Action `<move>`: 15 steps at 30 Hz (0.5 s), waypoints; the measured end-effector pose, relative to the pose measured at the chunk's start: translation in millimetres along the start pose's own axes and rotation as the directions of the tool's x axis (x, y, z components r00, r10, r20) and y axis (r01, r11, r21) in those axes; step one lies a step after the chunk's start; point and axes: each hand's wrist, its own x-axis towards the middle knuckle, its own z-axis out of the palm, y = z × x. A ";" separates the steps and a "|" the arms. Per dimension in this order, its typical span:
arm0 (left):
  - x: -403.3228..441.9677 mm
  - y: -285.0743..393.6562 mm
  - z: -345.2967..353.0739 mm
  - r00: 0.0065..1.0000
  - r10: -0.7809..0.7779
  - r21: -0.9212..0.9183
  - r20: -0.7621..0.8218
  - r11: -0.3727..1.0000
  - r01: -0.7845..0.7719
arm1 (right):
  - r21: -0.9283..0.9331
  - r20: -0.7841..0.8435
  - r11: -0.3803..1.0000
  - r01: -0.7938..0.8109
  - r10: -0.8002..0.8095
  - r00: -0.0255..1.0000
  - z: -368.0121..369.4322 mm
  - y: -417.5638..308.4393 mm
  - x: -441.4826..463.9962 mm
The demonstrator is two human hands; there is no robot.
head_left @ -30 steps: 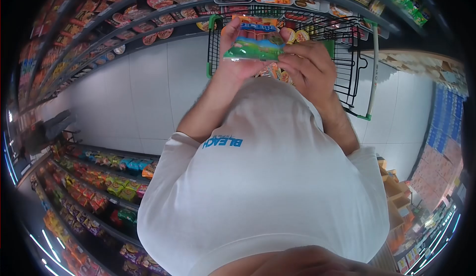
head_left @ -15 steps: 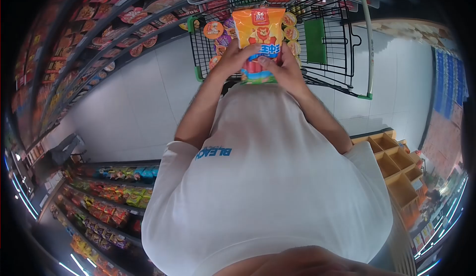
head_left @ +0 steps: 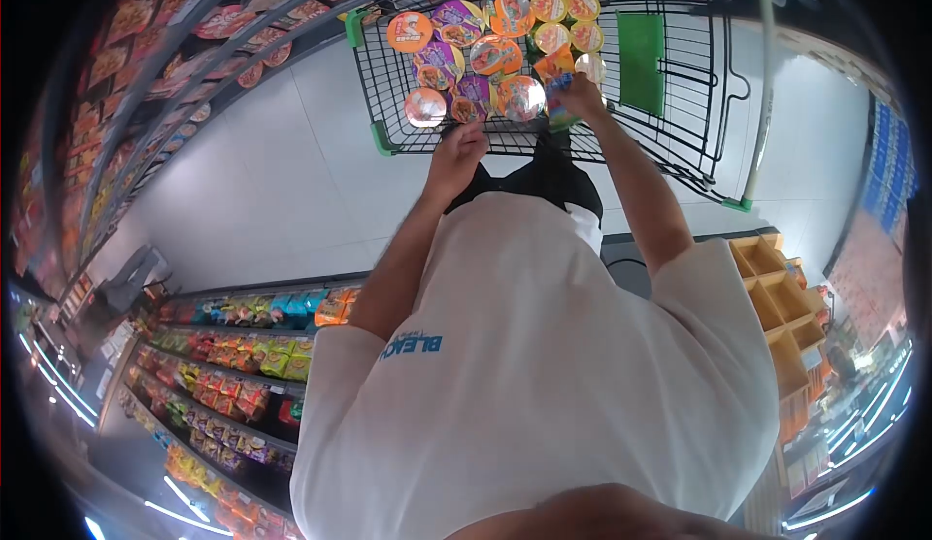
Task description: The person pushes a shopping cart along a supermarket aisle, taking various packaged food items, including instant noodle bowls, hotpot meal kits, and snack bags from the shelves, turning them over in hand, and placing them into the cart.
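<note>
My right hand (head_left: 582, 99) is closed on an orange and blue bag of sausages (head_left: 558, 79). The bag is held tilted and seen narrow, at the near side of the shopping cart (head_left: 641, 137), beside yellow-lidded cups. At the cart's near rim my left hand (head_left: 457, 157) has its fingers curled in; whether they hold anything is hidden. Inside the cart, round instant noodle tubs with orange lids (head_left: 496, 55) and purple lids (head_left: 439, 65) stand in rows. Several smaller yellow-lidded cups (head_left: 551, 37) are grouped to their right.
The cart's green panel (head_left: 641, 63) and handle bar (head_left: 762, 103) are on the right. Shelves of packaged food (head_left: 209, 31) rise at upper left, others (head_left: 233, 351) at lower left. A wooden compartment rack (head_left: 777, 297) stands at right. Another person (head_left: 126, 283) is at far left.
The sausage bag went from both hands in front of me to my right hand alone, lower and turned edgewise. My left hand let go and moved down toward me, uncovering the tubs.
</note>
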 end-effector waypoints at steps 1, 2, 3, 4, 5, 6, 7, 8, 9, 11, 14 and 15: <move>-4.2 9.6 -1.7 1.000 -0.016 0.091 -0.025 0.996 0.018 | 0.049 0.055 0.999 -0.008 0.006 0.998 19.1 11.1 25.4; -4.5 8.5 -2.2 1.000 -0.019 0.096 -0.023 0.995 0.021 | 0.054 0.057 0.998 -0.012 0.009 0.998 27.1 9.4 41.1; -6.1 4.9 -2.2 0.998 -0.013 0.106 -0.056 0.994 0.019 | 0.040 -0.023 0.999 -0.026 0.027 0.999 37.7 4.9 49.4; -7.2 1.3 -2.8 0.996 -0.005 0.116 -0.089 0.993 0.016 | 0.025 -0.103 0.999 -0.041 0.044 0.994 48.3 0.5 57.1; -8.3 -10.9 -4.3 0.995 -0.008 0.050 -0.095 0.999 0.013 | 0.049 -0.046 0.996 -0.077 0.079 0.996 43.9 -12.1 60.2; -8.2 -17.6 -8.9 0.996 -0.010 0.054 -0.091 0.998 0.015 | 0.053 -0.044 0.995 -0.081 0.083 0.996 50.6 -13.3 72.5; -8.8 -24.9 -12.8 0.997 -0.034 0.023 -0.073 0.999 0.036 | 0.065 -0.042 0.995 -0.072 0.075 0.996 57.5 -13.7 85.2; -10.9 -29.3 -16.1 0.997 -0.061 -0.007 -0.052 0.998 0.061 | 0.077 -0.038 0.995 -0.067 0.070 0.997 61.9 -15.7 90.2; -12.4 -33.4 -19.0 0.998 -0.044 -0.025 -0.054 0.999 0.043 | 0.099 -0.080 0.992 -0.076 0.084 0.993 65.7 -18.1 95.5; -12.0 -38.5 -24.3 0.996 -0.067 -0.028 -0.061 0.997 0.065 | 0.082 -0.162 0.994 -0.073 0.086 0.983 71.9 -22.3 103.3; -11.4 -40.1 -29.8 0.993 -0.080 -0.052 -0.083 0.996 0.076 | 0.120 -0.254 0.991 -0.063 0.092 0.963 82.0 -24.0 106.2; -9.4 -40.6 -30.2 0.993 -0.070 -0.072 -0.099 0.995 0.063 | 0.129 -0.320 0.991 -0.020 0.061 0.946 86.6 -22.2 107.0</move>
